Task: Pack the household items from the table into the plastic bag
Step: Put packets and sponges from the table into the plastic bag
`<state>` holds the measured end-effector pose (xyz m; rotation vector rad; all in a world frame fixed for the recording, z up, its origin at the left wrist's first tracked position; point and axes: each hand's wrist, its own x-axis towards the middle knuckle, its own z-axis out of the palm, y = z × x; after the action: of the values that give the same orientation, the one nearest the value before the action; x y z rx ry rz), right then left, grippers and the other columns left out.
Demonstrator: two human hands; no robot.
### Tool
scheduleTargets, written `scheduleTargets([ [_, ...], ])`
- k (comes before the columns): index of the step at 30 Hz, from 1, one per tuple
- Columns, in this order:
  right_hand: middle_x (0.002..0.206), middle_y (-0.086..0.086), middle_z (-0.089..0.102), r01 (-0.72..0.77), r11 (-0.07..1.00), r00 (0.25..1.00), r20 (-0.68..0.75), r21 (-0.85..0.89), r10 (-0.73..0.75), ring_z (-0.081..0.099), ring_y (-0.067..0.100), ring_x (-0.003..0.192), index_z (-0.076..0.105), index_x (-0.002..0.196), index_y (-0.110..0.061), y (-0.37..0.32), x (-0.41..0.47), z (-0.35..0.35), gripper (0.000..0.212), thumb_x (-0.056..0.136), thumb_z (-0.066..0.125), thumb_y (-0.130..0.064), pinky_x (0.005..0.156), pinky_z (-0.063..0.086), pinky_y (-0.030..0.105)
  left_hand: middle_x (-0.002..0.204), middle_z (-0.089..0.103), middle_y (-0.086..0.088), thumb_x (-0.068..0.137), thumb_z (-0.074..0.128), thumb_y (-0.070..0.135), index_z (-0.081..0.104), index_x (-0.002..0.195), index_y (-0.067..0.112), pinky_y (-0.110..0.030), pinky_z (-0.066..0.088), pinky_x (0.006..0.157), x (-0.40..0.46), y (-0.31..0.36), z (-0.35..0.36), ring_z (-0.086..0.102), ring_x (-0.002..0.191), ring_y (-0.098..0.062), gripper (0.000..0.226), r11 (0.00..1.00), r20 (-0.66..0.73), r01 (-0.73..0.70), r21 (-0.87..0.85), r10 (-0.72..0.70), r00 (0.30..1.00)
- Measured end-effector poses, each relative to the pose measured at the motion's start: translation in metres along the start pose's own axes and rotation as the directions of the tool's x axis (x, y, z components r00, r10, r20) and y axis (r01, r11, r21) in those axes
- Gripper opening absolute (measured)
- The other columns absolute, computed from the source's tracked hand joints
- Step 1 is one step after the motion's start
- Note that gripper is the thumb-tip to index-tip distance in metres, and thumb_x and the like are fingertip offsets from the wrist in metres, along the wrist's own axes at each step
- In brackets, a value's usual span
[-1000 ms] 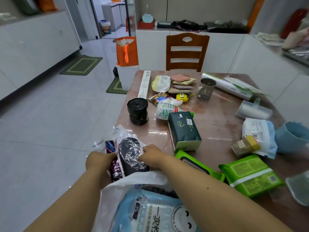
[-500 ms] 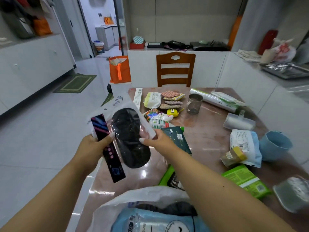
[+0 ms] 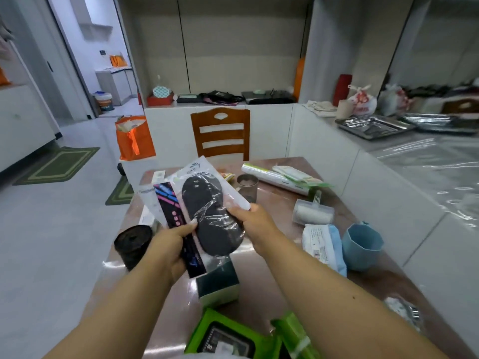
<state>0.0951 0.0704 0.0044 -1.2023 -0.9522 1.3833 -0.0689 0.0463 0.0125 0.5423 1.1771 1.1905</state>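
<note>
Both hands hold up clear packets above the table. My right hand pinches the right edge of a clear packet with a black insole-shaped item. My left hand grips a narrow black packet with pink and blue print that lies against it. The plastic bag is out of the frame below. On the table lie a black bag roll, a dark green tissue box and green wet-wipe packs.
A blue cup, a white and blue pack, a lint roller, a grey cup and a film roll sit to the right and behind. A wooden chair stands at the far end. White counters run along the right.
The packets have come up from the bag's mouth to chest height over the table. The camera has tilted up, and the white bag has dropped out of view.
</note>
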Motion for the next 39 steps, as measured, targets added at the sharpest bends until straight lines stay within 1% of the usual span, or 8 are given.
scheduleTargets([
  [8,0.066,0.007,0.058,-0.081,0.95,0.991,-0.13,-0.301,0.044,0.05,0.017,0.053,0.055,0.075,-0.013,0.019,0.093,-0.055,0.027,0.096,0.052,-0.029,0.048,0.038,0.026,0.067,0.072,-0.014,0.094,0.05,0.001,0.061,0.099,0.002,-0.047,0.052,0.073,0.05,-0.017,0.017,0.065,0.07,-0.03,0.012,0.989,-0.165,0.144,-0.016,-0.145,0.976],
  [12,0.075,0.013,0.067,-0.041,0.873,0.995,-0.102,-0.487,-0.011,0.066,0.035,0.072,0.054,0.07,-0.02,0.027,0.144,-0.033,0.023,0.083,0.055,-0.039,0.073,0.057,0.048,0.071,0.072,-0.016,0.096,0.046,0.001,0.059,0.097,0.002,-0.051,0.047,0.085,0.069,-0.008,0.009,0.063,0.078,-0.032,0.013,0.991,-0.184,0.134,-0.023,-0.136,0.974],
  [15,0.093,0.005,0.068,0.044,0.712,0.995,-0.031,-0.701,-0.092,0.065,0.029,0.09,0.058,0.086,-0.022,0.021,0.177,-0.011,0.011,0.085,0.059,-0.033,0.08,0.054,0.041,0.082,0.071,-0.019,0.097,0.045,0.002,0.058,0.109,0.0,-0.049,0.05,0.082,0.086,-0.001,0.002,0.064,0.081,-0.033,0.018,0.991,-0.177,0.131,-0.034,-0.134,0.975],
  [20,0.111,0.006,0.064,0.235,0.321,0.97,0.202,-0.918,-0.133,0.061,0.027,0.098,0.06,0.108,-0.016,0.018,0.238,0.028,0.033,0.08,0.069,-0.029,0.081,0.052,0.036,0.069,0.074,-0.016,0.096,0.046,0.004,0.061,0.1,0.001,-0.045,0.052,0.069,0.107,0.003,-0.012,0.066,0.079,-0.034,0.016,0.985,-0.163,0.155,-0.071,-0.165,0.973],
  [25,0.117,0.004,0.061,0.311,0.019,0.949,0.309,-0.95,-0.056,0.059,0.028,0.104,0.061,0.114,-0.018,0.04,0.27,0.048,0.047,0.074,0.073,-0.04,0.08,0.05,0.037,0.067,0.074,-0.015,0.095,0.047,0.004,0.061,0.099,0.002,-0.045,0.051,0.07,0.119,0.002,-0.023,0.066,0.079,-0.034,0.015,0.977,-0.155,0.183,-0.112,-0.199,0.968],
  [29,0.12,0.003,0.061,0.353,-0.066,0.936,0.351,-0.933,0.04,0.058,0.028,0.109,0.06,0.12,-0.023,0.051,0.282,0.053,0.047,0.078,0.071,-0.041,0.087,0.052,0.041,0.075,0.075,-0.017,0.094,0.048,0.006,0.062,0.106,0.001,-0.045,0.052,0.072,0.123,-0.001,-0.03,0.067,0.081,-0.035,0.019,0.971,-0.152,0.188,-0.15,-0.211,0.966],
  [35,0.097,0.008,0.063,0.46,-0.281,0.88,0.474,-0.842,0.021,0.058,0.027,0.088,0.066,0.105,-0.01,0.054,0.279,0.062,0.021,0.09,0.056,-0.021,0.066,0.044,0.034,0.084,0.075,-0.02,0.096,0.048,0.015,0.065,0.106,0.001,-0.045,0.06,0.054,0.124,0.002,-0.031,0.073,0.065,-0.032,0.025,0.954,-0.095,0.204,-0.222,-0.229,0.969],
  [39,0.112,0.013,0.059,0.463,-0.278,0.883,0.467,-0.842,0.055,0.057,0.032,0.103,0.058,0.113,-0.011,0.052,0.28,0.063,0.039,0.083,0.069,-0.033,0.073,0.044,0.035,0.078,0.075,-0.02,0.095,0.048,0.016,0.066,0.102,0.002,-0.046,0.059,0.05,0.123,0.002,-0.03,0.072,0.06,-0.032,0.024,0.953,-0.103,0.187,-0.237,-0.216,0.971],
])
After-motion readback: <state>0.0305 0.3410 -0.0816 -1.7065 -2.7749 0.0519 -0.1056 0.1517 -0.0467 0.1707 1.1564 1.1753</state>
